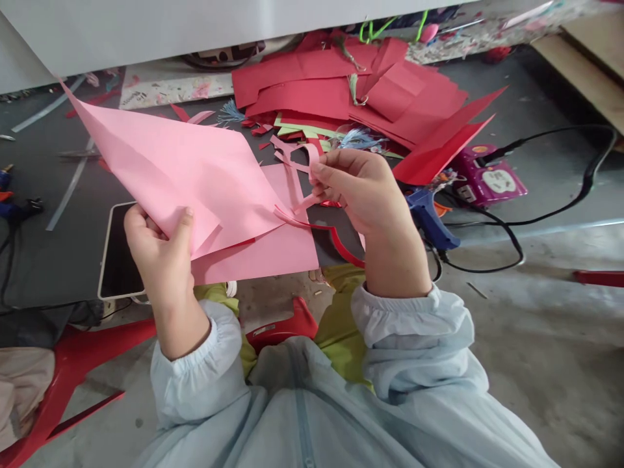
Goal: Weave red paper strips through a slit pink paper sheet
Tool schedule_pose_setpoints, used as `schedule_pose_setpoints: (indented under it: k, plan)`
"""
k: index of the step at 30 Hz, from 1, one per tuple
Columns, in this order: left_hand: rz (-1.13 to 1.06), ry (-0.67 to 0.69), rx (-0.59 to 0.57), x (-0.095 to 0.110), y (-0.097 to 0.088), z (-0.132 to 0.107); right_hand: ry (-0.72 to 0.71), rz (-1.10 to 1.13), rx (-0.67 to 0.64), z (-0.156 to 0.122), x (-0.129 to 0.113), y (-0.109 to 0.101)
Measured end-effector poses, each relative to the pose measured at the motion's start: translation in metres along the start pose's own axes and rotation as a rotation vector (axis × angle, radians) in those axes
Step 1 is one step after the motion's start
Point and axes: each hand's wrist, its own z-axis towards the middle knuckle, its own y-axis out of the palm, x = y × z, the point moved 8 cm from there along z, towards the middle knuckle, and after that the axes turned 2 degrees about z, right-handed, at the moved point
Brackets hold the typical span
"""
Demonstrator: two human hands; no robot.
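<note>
My left hand grips the near edge of a large folded sheet of pink paper, thumb on top, holding it raised and tilted. Between the thumb and fingers of my right hand are thin curled pink paper strips. Below the raised sheet lies another pink sheet, flat at the table edge. A narrow red strip curves from the pink paper toward my right wrist. Under my left hand, a phone or tablet with a dark screen is partly covered.
Red paper sheets are piled at the back, with tassels and scraps in front. To the right are a blue glue gun, a purple box and black cables. Scissors lie left. A red stool stands below.
</note>
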Motion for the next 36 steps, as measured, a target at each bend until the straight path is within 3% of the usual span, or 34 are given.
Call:
schedule_pose_setpoints:
  k: [5, 11, 15, 19, 26, 29, 33, 36]
  plan:
    - [-0.014, -0.018, 0.007, 0.001, 0.003, 0.002, 0.034, -0.197, -0.065, -0.007, -0.002, -0.009]
    - [-0.017, -0.037, 0.003, -0.002, 0.002, 0.003, 0.071, -0.874, -0.236, -0.023, -0.014, -0.019]
    - [0.002, -0.037, 0.007, 0.000, 0.003, 0.002, 0.117, -1.175, -0.343, -0.033, -0.015, -0.026]
    - [0.024, -0.033, 0.025, 0.002, 0.002, 0.002, 0.149, -1.302, -0.300, -0.034, -0.012, -0.030]
    - [0.034, -0.040, 0.030, 0.000, 0.002, 0.005, 0.141, -1.413, -0.418, -0.035, 0.001, -0.013]
    - [0.044, -0.048, 0.027, -0.001, 0.002, 0.006, 0.069, -1.353, -0.320, -0.031, -0.007, -0.014]
    - [0.038, -0.039, 0.008, -0.001, 0.003, 0.006, 0.008, -1.068, -0.019, -0.024, -0.026, -0.029]
    - [0.027, -0.043, 0.011, -0.001, 0.003, 0.006, -0.040, -0.887, 0.120, -0.019, -0.030, -0.034]
